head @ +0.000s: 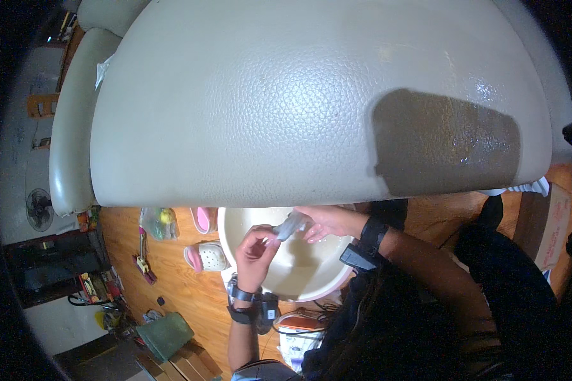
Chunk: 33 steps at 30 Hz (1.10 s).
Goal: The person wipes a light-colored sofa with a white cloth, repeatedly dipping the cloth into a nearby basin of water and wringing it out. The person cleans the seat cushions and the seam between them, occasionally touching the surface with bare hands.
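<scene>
A thin, pale blue-grey wet cloth is stretched between my two hands over a cream plastic basin. My left hand pinches its lower end between thumb and fingers. At the upper end is my right hand, gripping the cloth near the thumb while its other fingers are spread. Both wrists wear dark straps with small devices. Just beyond the basin is the seat of a pale grey leather sofa, with shiny wet-looking patches at its right and a dark shadow across it.
White clogs with pink insides stand left of the basin on the wooden floor. Farther left are a plastic bag, a brush-like tool and a green box-like object. Cables lie below the basin; a cardboard box is at right.
</scene>
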### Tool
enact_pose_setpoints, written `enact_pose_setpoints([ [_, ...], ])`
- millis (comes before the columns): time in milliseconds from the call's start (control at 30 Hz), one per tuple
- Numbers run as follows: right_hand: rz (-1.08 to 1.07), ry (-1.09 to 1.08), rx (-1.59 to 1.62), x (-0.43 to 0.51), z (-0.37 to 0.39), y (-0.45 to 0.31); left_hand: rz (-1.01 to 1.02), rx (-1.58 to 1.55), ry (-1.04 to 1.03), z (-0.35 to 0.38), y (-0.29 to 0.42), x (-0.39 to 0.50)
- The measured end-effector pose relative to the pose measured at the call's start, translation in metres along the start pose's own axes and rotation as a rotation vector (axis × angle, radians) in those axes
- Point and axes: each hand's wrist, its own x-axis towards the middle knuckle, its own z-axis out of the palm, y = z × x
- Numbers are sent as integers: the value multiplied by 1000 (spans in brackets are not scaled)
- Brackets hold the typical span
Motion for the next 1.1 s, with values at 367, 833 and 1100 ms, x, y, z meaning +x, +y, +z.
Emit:
enact_pose_setpoints([
  [367, -72, 193, 73, 27, -9, 17, -148, 422, 224, 43, -44, -38],
  [833, -260, 476, -276, 54, -27, 34, -63, 710, -39, 41, -84, -30],
  [1100, -583, 838, -1060, 64, -34, 44, -32, 911, -131, 42, -92, -20],
])
